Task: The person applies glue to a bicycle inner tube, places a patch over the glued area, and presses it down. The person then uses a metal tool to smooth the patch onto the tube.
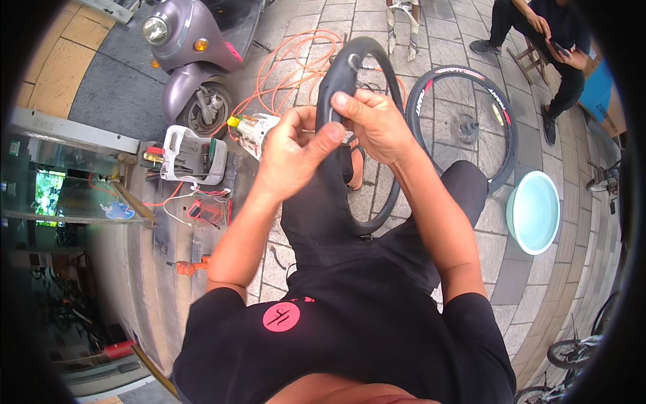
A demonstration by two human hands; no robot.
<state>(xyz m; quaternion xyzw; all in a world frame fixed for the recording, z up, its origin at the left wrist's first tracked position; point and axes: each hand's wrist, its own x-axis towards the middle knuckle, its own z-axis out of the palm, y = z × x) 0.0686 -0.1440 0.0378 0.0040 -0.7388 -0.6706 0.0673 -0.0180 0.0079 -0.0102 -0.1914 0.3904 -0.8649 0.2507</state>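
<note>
A black rubber inner tube [388,202] hangs as a loop in front of me, its lower end near my lap. My left hand [298,156] grips its near side, the thumb lying on the rubber. Close beside it, my right hand [376,121] holds the same stretch, thumb on top. A small light mark shows on the tube between the thumbs; its nature I cannot tell. Above the hands the tube looks wider. To the right, a bicycle wheel with its tyre [413,113] lies on the paving.
A white plastic tool tray [174,174], an orange power tool [186,267] and a grey scooter [202,45] are at the left. An orange hose [275,76] coils ahead. A light-blue basin [535,212] stands right, with a seated person [562,76] beyond the wheel.
</note>
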